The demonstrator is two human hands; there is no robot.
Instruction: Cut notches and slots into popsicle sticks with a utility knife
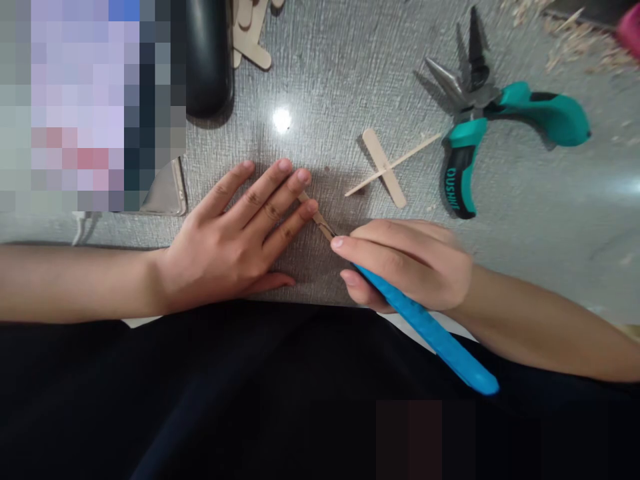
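Observation:
My left hand [235,233] lies flat on the table, fingers spread, its fingertips pressing down on a thin wooden craft stick [323,223]. Much of that stick is hidden under the fingers. My right hand [410,263] is closed around a blue utility knife [430,327], the index finger stretched along it towards the tip. The knife's front end meets the craft stick just beyond my left fingertips; the blade itself is hard to make out. Past my hands, a short craft stick [371,145] lies flat with a thin wooden sliver [420,147] crossing it.
Pliers with teal and black handles [475,127] lie spread at the upper right. Wood shavings [575,43] are scattered behind them. More craft sticks [253,50] lie beside a black rounded object [210,60] at the back. A white cable [79,227] is at the left.

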